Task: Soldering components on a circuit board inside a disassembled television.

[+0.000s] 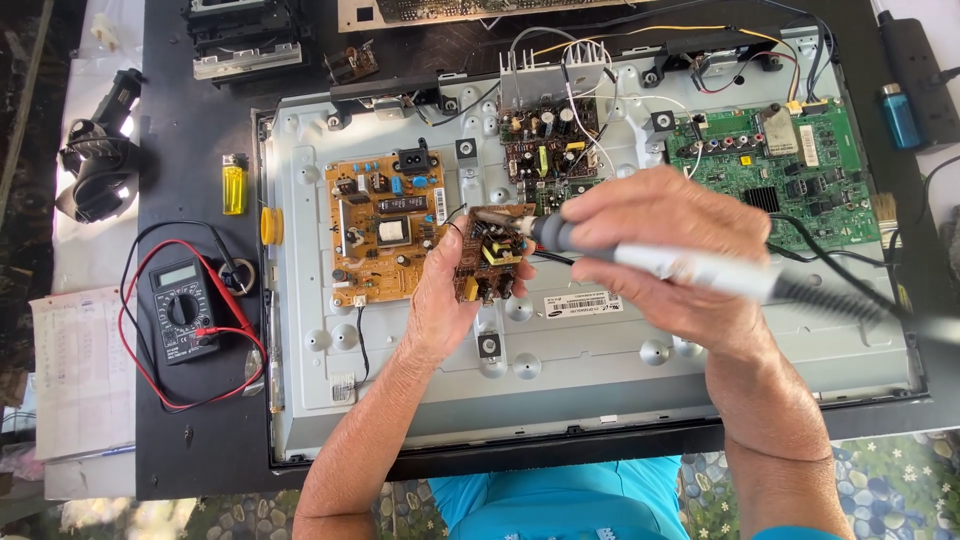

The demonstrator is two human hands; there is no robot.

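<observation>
Over the opened television back [600, 370], my left hand [440, 300] pinched a small brown circuit board [493, 253] and held it tilted. My right hand [665, 255] was closed around a soldering iron [690, 268], its tip touching that board, near the orange power board [385, 228].

black table [200, 440] | pebble-pattern floor [890, 480] | bright daylight

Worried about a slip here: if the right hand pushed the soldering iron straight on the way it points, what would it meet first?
Probably the small circuit board that the left hand holds: the right hand's soldering iron points left at it, with the tip seemingly at its surface. Depth is unclear.
</observation>
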